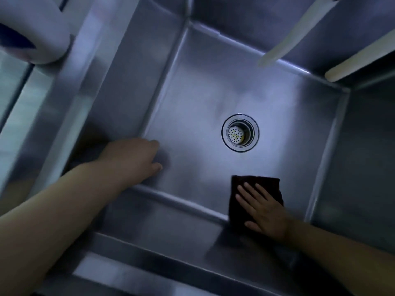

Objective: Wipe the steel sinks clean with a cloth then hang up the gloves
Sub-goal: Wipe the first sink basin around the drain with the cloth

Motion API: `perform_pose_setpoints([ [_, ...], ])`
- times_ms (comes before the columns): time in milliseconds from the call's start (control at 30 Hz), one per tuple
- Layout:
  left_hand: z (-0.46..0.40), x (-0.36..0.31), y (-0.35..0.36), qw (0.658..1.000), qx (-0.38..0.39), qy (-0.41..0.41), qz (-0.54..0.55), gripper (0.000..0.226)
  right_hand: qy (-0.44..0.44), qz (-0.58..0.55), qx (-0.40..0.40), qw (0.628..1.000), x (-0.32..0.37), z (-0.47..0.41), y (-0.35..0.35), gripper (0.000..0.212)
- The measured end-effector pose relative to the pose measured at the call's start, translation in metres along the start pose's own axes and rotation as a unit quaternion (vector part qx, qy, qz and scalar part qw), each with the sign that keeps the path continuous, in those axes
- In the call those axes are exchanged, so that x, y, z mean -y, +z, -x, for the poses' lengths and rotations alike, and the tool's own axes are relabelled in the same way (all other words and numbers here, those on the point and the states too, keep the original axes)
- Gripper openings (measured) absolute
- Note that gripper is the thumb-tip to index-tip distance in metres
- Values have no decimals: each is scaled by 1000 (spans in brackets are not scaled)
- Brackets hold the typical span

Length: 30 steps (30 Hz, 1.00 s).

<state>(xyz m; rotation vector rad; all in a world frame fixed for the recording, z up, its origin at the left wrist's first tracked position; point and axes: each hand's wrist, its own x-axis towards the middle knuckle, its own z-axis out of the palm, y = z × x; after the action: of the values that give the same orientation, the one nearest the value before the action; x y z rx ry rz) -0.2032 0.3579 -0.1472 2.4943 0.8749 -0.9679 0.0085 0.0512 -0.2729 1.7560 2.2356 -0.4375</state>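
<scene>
Head view: my right hand point(264, 207) presses flat on the cloth point(255, 189), drain point(240, 132) straight ahead; left hand point(136, 159) loosely curled, empty.

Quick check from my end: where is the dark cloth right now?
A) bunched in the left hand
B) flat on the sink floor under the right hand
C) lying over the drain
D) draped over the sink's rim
B: the dark cloth lies on the floor of the sink, pressed flat by the right hand, clear of the drain; the left hand holds nothing.
</scene>
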Motion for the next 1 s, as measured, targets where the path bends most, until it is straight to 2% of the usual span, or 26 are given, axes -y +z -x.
perform_pose_setpoints([
  [100, 20, 9, -8, 998, -33, 44, -6, 44, 9, -1, 11, 1000, 1, -2, -5, 89],
  [200, 40, 25, -11, 995, -56, 82, -28, 56, -6, -5, 13, 1000, 8, -29, -16, 79],
  [367, 63, 40, -6, 958, -190, 157, -148, 46, 27, -17, -6, 999, 36, -114, -33, 81],
  [467, 70, 42, -4, 938, -223, 184, -189, 42, 59, -35, -20, 997, 53, -171, -45, 82],
  [600, 69, 42, -4, 938, -192, 176, -230, 36, 77, -47, -24, 996, 80, -236, -60, 83],
  [733, 70, 42, -4, 943, -175, 156, -235, 28, 71, -44, -27, 996, 117, -256, -65, 84],
  [833, 70, 41, -5, 944, -163, 151, -243, 29, 15, -49, -20, 998, 124, -244, -60, 77],
  [1000, 73, 35, -10, 941, -166, 151, -253, 23, -108, -25, 4, 994, 90, -197, -50, 65],
])
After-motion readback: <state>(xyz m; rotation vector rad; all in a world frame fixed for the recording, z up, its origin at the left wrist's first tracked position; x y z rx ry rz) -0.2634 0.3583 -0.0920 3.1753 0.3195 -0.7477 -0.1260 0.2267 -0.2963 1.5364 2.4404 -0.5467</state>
